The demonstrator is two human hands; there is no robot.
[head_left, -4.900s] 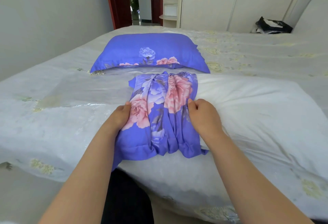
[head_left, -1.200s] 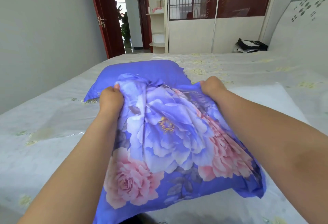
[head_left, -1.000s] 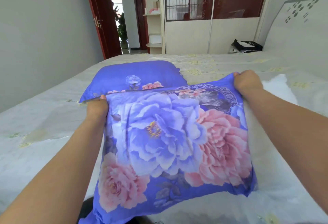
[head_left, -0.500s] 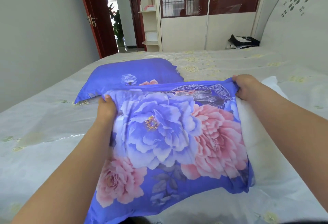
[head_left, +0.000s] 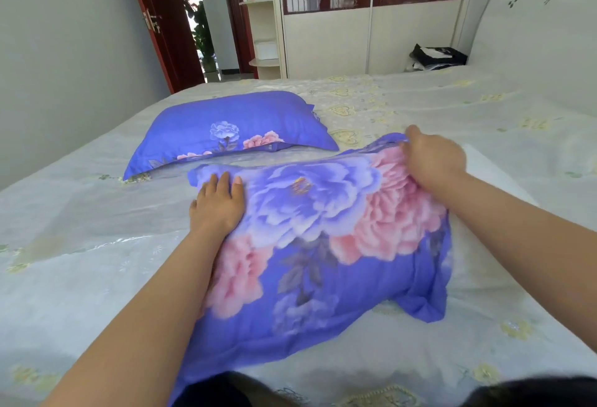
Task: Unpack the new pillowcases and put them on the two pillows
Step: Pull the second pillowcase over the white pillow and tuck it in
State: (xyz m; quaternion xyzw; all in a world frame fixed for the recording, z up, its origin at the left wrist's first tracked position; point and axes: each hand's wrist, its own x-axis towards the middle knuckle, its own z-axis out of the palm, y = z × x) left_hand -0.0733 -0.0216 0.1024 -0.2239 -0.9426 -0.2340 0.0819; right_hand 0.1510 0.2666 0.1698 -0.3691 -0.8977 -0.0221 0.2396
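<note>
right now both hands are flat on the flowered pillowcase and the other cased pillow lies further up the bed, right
Not quite. In the head view only the left hand lies flat on the flowered pillowcase; the right hand pinches its far edge. The other cased pillow does lie further up the bed.

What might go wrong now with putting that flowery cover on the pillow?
The white pillow still pokes out past the right hand, which is pinching the flowery pillowcase at its far edge. Pulling from one spot might bunch the cloth, leaving that end bare. The left hand only lies flat on the case, so the pillow might slide when the right hand tugs.
</note>
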